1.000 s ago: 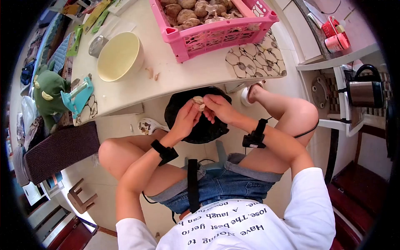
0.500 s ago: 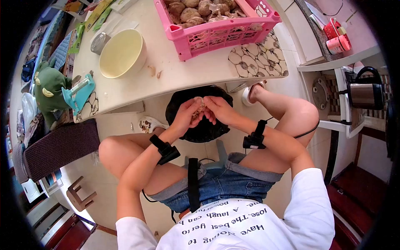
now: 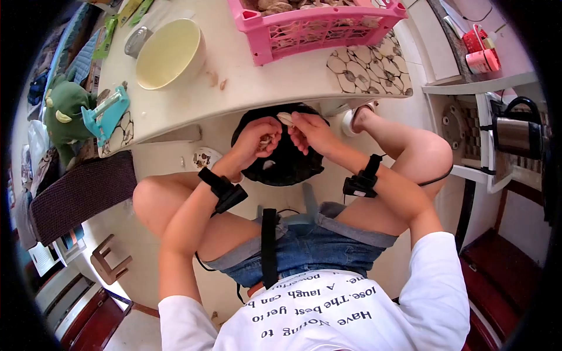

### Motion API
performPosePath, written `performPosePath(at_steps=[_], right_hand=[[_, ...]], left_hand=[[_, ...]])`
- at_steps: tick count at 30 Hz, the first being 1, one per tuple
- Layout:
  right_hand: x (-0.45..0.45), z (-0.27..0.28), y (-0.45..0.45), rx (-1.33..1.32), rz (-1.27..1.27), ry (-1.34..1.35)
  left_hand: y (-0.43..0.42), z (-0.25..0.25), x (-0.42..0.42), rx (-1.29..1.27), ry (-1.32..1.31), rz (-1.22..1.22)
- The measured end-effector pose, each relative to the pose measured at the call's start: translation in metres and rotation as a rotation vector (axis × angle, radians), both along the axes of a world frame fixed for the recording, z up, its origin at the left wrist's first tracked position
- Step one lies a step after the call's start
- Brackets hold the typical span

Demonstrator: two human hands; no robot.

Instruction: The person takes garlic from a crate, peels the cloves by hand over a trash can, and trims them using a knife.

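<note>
Pinching a pale garlic clove [image 3: 285, 119] in the right hand [image 3: 311, 132]: thumb and fingertips narrow on it, clove sticking out of the tips on the side facing the left hand, above the black bag. Other fingers of that hand curl in loosely below. Left hand [image 3: 257, 140] just beside, a gap between the two; fingers bent inward, cupped around some brownish garlic pieces [image 3: 266, 141], partly hidden by the fingers, exact count can't tell. Clove is apart from the left hand.

Under both hands, black bag [image 3: 295, 174], open, between the knees, by the table edge; small white scrap [image 3: 268, 165] inside. Black straps [image 3: 222, 191] on both forearms.

Beyond the bag, white table [image 3: 275, 82]. On it: pale yellow bowl [image 3: 170, 55] on the left, metal can [image 3: 138, 41] just beside it, brownish peel bits [image 3: 218, 82] near the bowl, pink crate [image 3: 328, 32] further right with brown bulbs [image 3: 275, 6] in it. Teal stand [image 3: 108, 117] at the left corner, green plush toy [image 3: 69, 114] beside it. Kettle [image 3: 518, 136] far right on a shelf.
</note>
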State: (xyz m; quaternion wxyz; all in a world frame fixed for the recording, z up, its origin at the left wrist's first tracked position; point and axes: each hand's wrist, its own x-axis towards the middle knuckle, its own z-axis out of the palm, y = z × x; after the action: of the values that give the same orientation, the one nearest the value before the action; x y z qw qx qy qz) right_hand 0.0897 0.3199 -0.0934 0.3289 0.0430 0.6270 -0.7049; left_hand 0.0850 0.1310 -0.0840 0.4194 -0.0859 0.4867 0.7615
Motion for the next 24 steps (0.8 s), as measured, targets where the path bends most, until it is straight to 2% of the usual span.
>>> performPosePath(at_steps=[4,5,8,9,11,12,14,15,17,24], right_hand=[[-0.003,-0.002,0.0,0.021,-0.025,-0.039],[-0.004,-0.004,0.0,0.007,-0.012,-0.015],[-0.003,-0.005,0.0,0.012,-0.011,0.001],[-0.001,-0.004,0.0,0.009,-0.02,0.004],[0.002,0.0,-0.001,0.021,0.022,0.014],[0.003,0.0,-0.001,0.02,0.021,0.017],[0.004,0.002,-0.003,0.019,0.062,0.028],[0.005,0.004,-0.004,0.014,0.062,0.033],[0.006,0.008,-0.004,0.029,0.081,0.004],[0.01,0.017,0.002,0.015,0.099,0.044]], left_hand=[[-0.005,0.029,0.003,-0.082,0.053,-0.189],[-0.006,0.042,0.007,-0.139,0.175,-0.236],[-0.01,0.08,0.015,-0.179,0.446,-0.091],[-0.01,0.088,0.013,-0.181,0.449,-0.1],[-0.01,0.102,0.011,-0.534,0.872,0.245],[-0.01,0.108,0.006,-0.534,0.875,0.245],[-0.01,0.117,-0.013,-1.037,1.333,0.331],[-0.01,0.116,-0.023,-1.041,1.338,0.331],[-0.01,0.106,-0.043,-1.292,1.53,0.304],[-0.004,0.091,-0.072,-1.315,1.719,0.207]])
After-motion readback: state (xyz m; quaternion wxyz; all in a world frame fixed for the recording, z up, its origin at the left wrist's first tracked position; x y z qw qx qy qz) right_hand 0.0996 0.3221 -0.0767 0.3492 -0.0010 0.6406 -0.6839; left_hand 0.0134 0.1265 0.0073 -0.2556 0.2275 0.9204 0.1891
